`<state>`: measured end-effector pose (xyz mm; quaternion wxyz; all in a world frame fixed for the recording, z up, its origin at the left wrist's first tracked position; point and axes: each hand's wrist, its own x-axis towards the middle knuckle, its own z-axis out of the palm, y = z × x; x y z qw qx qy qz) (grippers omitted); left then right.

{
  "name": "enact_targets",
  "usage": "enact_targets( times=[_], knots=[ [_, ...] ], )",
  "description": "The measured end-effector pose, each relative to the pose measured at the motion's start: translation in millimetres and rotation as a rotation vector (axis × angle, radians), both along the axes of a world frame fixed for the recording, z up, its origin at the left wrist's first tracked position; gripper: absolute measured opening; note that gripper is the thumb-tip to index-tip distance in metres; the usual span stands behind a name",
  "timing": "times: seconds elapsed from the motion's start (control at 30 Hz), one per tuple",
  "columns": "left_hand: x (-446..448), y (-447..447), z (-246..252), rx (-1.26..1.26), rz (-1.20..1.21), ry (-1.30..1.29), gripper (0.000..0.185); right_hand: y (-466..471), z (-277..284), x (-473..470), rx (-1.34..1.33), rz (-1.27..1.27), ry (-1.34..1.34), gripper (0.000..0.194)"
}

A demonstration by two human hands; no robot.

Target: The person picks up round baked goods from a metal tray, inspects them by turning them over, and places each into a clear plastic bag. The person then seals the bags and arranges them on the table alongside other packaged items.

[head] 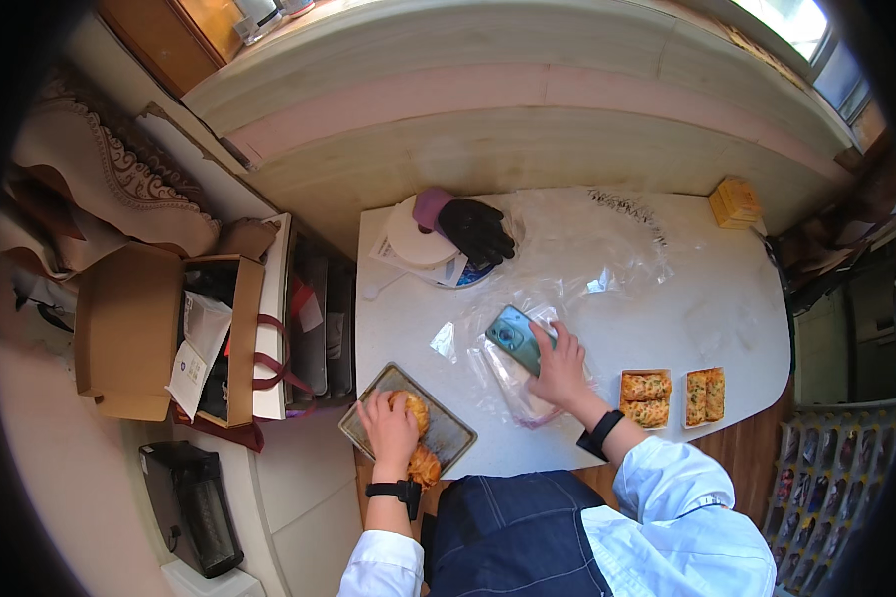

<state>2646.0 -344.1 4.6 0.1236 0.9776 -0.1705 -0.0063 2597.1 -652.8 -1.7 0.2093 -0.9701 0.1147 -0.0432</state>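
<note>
My left hand (390, 433) is over a dark metal baking tray (449, 434) at the table's front left, its fingers curved at the side of a golden-brown pastry (416, 409). Whether they grip it is hidden. A second pastry (424, 466) lies nearer me, by my wrist. My right hand (560, 367) grips a blue-green mobile phone (514, 336) across its lower half, camera side up. Beneath the phone lies a stack of clear plastic bags (519, 392). To the right, two paper trays hold topped bread rolls (646, 399) and more topped rolls (705, 397).
A black and purple work glove (478, 230) lies on a white round reel (418, 235) at the back left. Clear plastic film (612, 246) spreads across the white table (739, 313). A yellow box (735, 203) occupies the back right corner. An open cardboard box (248, 343) stands left.
</note>
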Motion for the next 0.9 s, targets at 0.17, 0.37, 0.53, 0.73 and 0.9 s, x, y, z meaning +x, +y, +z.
enact_targets(
  times=[0.17,0.37,0.53,0.73,0.9],
  knots=[
    [-2.7,-1.3,0.7,0.03,0.0,-0.016,0.03,-35.3,4.9,55.2,-0.124,0.239,-0.069,0.084],
    [-2.9,-1.1,-1.5,0.018,0.019,-0.014,0.03,-58.5,17.7,-33.8,0.007,0.898,-0.106,0.009],
    [-3.5,-0.5,-4.5,0.024,0.026,-0.003,0.03,-49.3,11.1,-143.9,0.187,0.865,0.149,0.03],
    [-2.1,2.5,-9.9,-0.118,0.157,0.153,0.024,-39.1,-8.1,-146.0,0.004,0.522,0.009,0.049],
    [9.9,16.0,-21.3,-0.238,0.075,0.119,0.017,-25.5,-7.6,-136.3,-0.119,0.399,-0.104,0.048]
  ],
)
